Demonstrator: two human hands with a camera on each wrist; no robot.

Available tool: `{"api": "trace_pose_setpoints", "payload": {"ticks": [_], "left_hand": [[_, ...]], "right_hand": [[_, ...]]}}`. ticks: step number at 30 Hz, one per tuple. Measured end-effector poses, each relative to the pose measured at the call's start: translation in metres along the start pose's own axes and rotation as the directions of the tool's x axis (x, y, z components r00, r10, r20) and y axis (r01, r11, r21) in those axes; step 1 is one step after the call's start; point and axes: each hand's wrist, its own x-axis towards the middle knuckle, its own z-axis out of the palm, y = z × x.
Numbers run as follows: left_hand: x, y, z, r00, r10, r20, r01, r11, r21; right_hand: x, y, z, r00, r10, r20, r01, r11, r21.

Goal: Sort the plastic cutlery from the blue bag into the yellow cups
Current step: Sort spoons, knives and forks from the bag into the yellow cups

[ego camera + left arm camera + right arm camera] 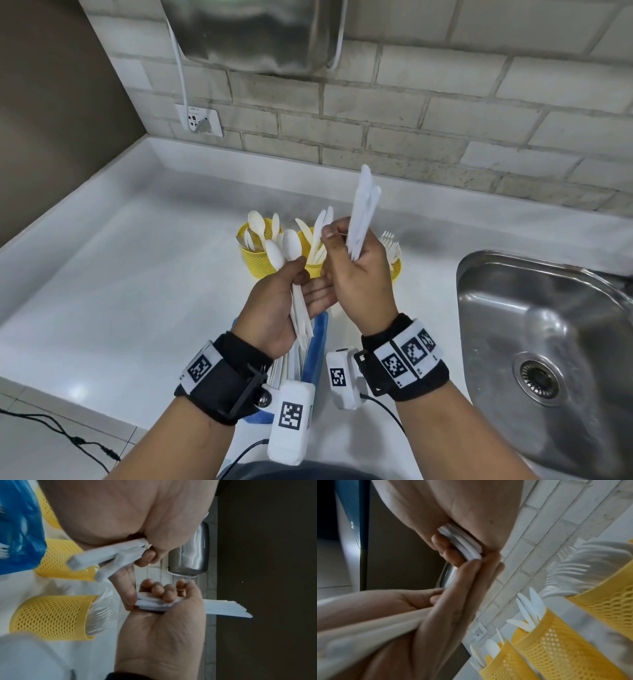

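Spoons stood in the left hand, bowls up and handles running down through the curled fingers toward the wrist. That hand held the bundle firmly, thumb pressed across the stems. Directly beyond the bowls, farther from the person, stood the leftmost yellow cup, already holding spoons; the bundle's long axis pointed nearly upright, so a short reach forward and a turn downward would probably drop the spoons in. Below both wrists lay the blue bag, still showing white cutlery inside.

Beside the left hand, fingertips touching it, the right hand gripped a second bundle of white handles, fingers wrapped tight, the long ends rising above the fist and tilted slightly right. The working ends were hidden inside the fist, so the kind could not be told. Past this grip stood the middle cup with knives, and the right cup with forks sat just behind the knuckles.

White counter spread open to the left of the cups. To the right of the right hand, the steel sink cut into the counter, its rim near the fork cup, leaving less room on that side.
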Motion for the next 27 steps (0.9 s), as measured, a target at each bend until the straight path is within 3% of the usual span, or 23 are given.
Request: {"api": "trace_pose_setpoints", "payload": {"ticks": [3,9,13,18,27], "left_hand": [[0.001,0.0,-0.002,1.0,0.021,0.009,-0.021,1.0,0.02],[0.002,-0.002,-0.006,0.998,0.041,-0.045,-0.039,0.999,0.03],[0.001,-0.004,-0.007,0.992,0.125,-0.025,-0.122,0.987,0.107],[-0.002,-0.007,-0.006,0.973,0.21,0.092,-0.223,0.96,0.168],[-0.003,-0.008,-0.012,0.964,0.244,0.11,-0.261,0.949,0.18]], "right_hand": [[-0.001,0.004,-0.002,1.0,0.024,0.01,-0.024,1.0,0.001],[0.009,0.008,-0.01,0.999,-0.013,0.045,0.022,0.981,-0.192],[0.009,-0.002,-0.018,0.999,-0.03,0.032,0.033,0.994,-0.103],[0.008,-0.001,-0.013,0.996,0.03,0.085,-0.023,0.996,-0.087],[0.007,-0.001,-0.017,0.989,0.066,0.134,-0.045,0.987,-0.153]]}}
